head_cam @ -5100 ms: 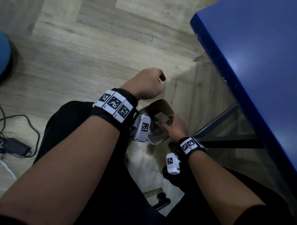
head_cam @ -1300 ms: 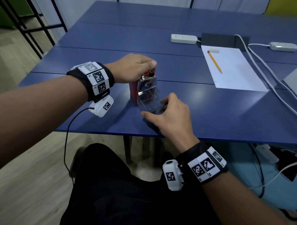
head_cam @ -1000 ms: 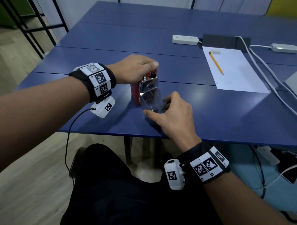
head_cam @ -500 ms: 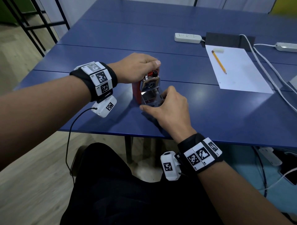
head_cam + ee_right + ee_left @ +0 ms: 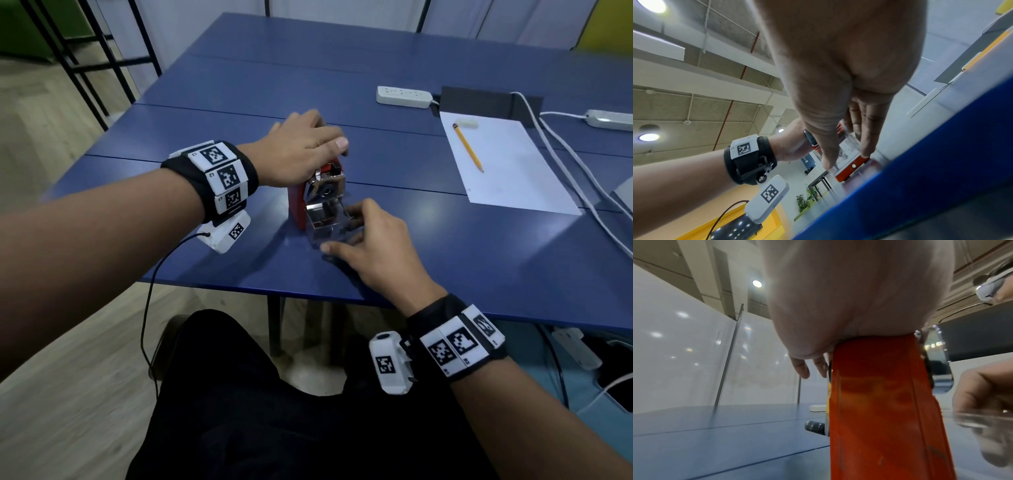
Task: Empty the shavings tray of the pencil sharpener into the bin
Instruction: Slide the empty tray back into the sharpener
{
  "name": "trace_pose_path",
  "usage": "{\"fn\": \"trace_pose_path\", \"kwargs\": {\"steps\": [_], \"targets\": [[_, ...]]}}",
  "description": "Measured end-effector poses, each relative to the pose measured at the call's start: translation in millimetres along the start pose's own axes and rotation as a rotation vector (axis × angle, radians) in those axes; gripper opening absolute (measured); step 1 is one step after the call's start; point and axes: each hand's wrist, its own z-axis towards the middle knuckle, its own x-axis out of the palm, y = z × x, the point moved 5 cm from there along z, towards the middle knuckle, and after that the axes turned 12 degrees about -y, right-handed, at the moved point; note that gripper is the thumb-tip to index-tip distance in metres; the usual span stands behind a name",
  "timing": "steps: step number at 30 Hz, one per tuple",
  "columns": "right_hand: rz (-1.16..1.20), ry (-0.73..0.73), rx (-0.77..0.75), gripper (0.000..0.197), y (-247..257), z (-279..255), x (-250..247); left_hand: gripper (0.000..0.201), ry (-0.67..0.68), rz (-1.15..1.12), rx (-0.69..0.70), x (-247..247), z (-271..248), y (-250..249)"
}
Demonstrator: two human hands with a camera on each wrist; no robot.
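**Clear tray partly out of the red sharpener on the blue bench**

The red pencil sharpener (image 5: 297, 202) stands upright near the front edge of the blue bench (image 5: 462, 246). The left hand (image 5: 301, 147) lies over its top, palm pressing down, fingers curled over the far side and the thumb stretched along the near upper edge. From the left wrist view the palm sits directly on the red body, with the black crank knob (image 5: 815, 426) sticking out behind it.

The clear shavings tray (image 5: 329, 226) sits in the slot at the sharpener's base, below the chrome front plate (image 5: 325, 186), and sticks out part of the way toward the person. The right hand (image 5: 373, 253) grips this tray: the thumb is on its left side and the fingers on its right side, pinching the clear walls.

Farther right on the bench lies a white sheet of paper (image 5: 507, 171) with a yellow pencil (image 5: 467, 147) on it. A white power strip (image 5: 404, 97) rests beyond the sheet, and white cables (image 5: 565, 164) run along the sheet's right side.
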Motion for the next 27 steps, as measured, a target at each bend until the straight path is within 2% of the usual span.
{"fn": "trace_pose_path", "kwargs": {"steps": [4,7,10,19,27], "targets": [[0.036,0.015,-0.058,0.036,-4.6,0.8,-5.1,0.066,0.083,-0.039,-0.010,1.3,-1.5,-0.9],[0.015,0.026,-0.124,0.028,-1.9,7.6,-3.3,0.056,0.110,-0.168,-0.056,-1.3,-2.7,-2.8],[-0.038,0.040,-0.176,0.029,0.5,11.2,0.9,0.051,0.116,-0.248,-0.083,0.3,-2.7,-2.4],[-0.081,0.039,-0.252,0.029,1.1,14.5,4.5,0.050,0.071,-0.246,-0.058,0.9,-1.8,-5.1],[-0.094,0.013,-0.234,0.029,3.6,25.5,8.1,0.051,0.087,-0.208,-0.037,-0.6,-2.2,-5.7]]}}
